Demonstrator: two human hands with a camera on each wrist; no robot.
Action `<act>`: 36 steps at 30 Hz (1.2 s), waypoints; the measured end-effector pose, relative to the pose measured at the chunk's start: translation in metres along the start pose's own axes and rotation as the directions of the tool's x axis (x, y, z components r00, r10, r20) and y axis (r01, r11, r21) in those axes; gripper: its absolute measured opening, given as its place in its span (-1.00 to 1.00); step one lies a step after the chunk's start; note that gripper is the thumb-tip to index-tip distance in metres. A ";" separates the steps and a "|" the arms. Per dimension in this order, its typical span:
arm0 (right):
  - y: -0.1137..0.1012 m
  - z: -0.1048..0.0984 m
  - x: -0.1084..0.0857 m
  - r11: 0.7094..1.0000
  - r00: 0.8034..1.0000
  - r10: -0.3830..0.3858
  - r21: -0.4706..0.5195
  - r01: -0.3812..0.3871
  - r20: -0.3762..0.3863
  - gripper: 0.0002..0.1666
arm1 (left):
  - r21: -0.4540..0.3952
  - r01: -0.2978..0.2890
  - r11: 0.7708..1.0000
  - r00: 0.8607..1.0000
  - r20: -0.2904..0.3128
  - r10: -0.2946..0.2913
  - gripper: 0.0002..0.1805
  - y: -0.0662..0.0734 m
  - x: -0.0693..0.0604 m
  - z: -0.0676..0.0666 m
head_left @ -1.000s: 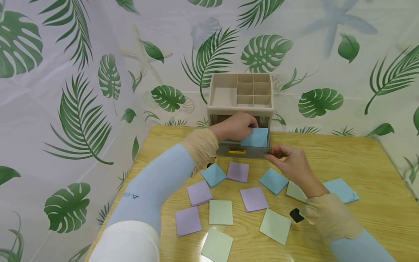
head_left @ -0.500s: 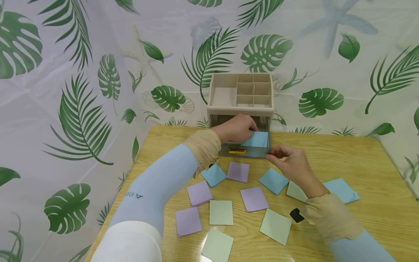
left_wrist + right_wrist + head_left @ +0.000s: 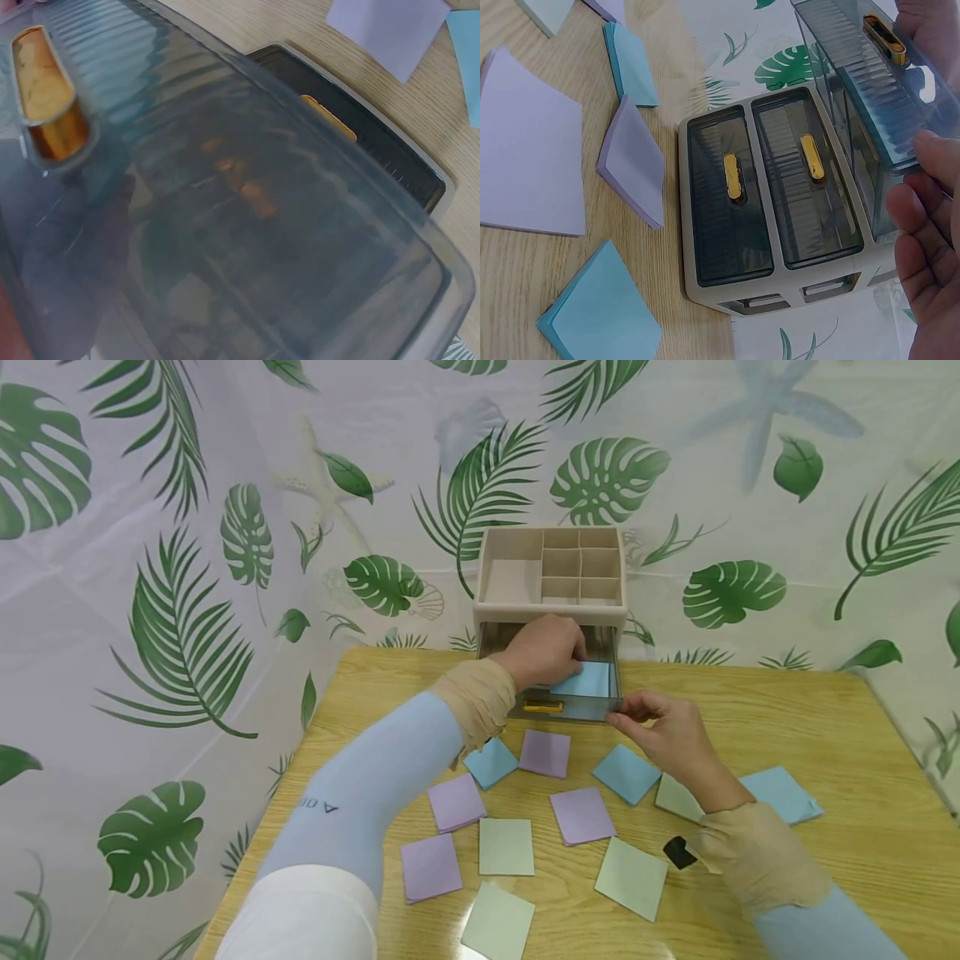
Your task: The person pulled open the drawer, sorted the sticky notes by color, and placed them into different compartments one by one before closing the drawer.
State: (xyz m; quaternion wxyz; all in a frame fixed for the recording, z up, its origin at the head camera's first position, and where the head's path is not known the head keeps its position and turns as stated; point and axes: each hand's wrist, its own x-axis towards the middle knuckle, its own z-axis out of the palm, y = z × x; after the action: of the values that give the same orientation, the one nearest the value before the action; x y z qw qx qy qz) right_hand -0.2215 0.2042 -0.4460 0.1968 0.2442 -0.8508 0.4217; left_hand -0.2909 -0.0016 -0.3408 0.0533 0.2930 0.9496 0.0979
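Observation:
The top smoky clear drawer (image 3: pixel 583 709) of a beige organizer (image 3: pixel 551 610) is pulled out. Inside it lies a blue note pad (image 3: pixel 591 680), low behind the front panel. My left hand (image 3: pixel 543 650) reaches in from above, its curled fingers at the pad's left part; the fingertips are partly hidden. With thumb and fingers my right hand (image 3: pixel 663 727) pinches the drawer's front right corner. That grip shows also in the right wrist view, the hand (image 3: pixel 937 225) at the drawer (image 3: pixel 877 105). In the left wrist view the drawer front (image 3: pixel 262 202) fills most of the picture.
Purple, green and blue note pads (image 3: pixel 582 816) are spread over the wooden table (image 3: pixel 750 710) before the organizer, one blue pad (image 3: pixel 780 795) beyond the right forearm. Two lower drawers (image 3: pixel 731 195) are closed. A leaf-patterned cloth (image 3: pixel 735 485) hangs behind.
The blue pad in the drawer has gone down from its raised position, my left hand staying over it. The left forearm has shifted slightly right. My right hand has stayed at the corner.

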 end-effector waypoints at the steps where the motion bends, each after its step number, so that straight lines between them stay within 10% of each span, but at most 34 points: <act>1: 0.000 0.000 0.000 1.000 1.000 0.001 0.000 -0.001 0.000 -0.82 | 0.007 0.002 1.000 1.000 0.001 -0.002 -0.85 0.000 0.000 0.000; 36: -0.002 0.000 0.000 1.000 1.000 0.016 0.001 -0.016 -0.001 -0.82 | 0.074 0.041 0.996 0.997 0.055 -0.045 -0.82 0.001 0.010 0.013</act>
State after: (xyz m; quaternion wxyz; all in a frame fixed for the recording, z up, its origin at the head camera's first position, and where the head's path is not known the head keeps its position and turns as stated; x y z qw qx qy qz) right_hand -0.2207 0.2035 -0.4449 0.1938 0.2373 -0.8525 0.4237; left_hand -0.2967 0.0075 -0.3541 0.0718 0.2769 0.9567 0.0538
